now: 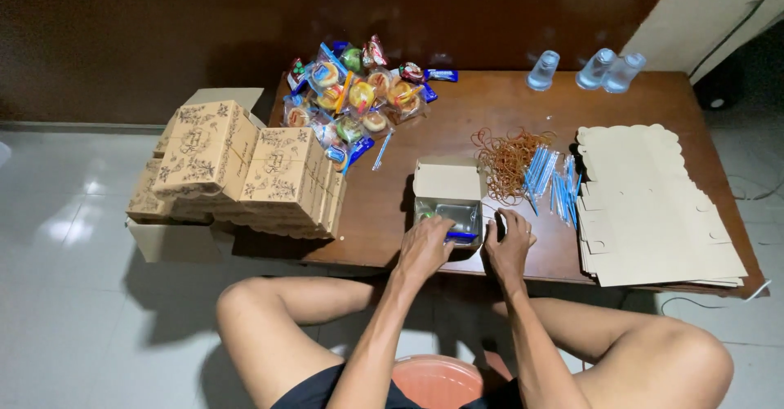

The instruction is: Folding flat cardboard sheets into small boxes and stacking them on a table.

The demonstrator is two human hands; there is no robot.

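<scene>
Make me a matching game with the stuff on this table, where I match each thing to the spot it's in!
Things:
1. rubber bands
2. wrapped snacks
3. clear plastic cups
4. flat cardboard sheets

Places:
A. far right part of the table, lying on their sides
B. stacked at the right end of the table
C. piled at the far left part of the table
D. in a tangle just right of the open box

Pairs: 1-D, 2-C, 3-A, 4-B
</scene>
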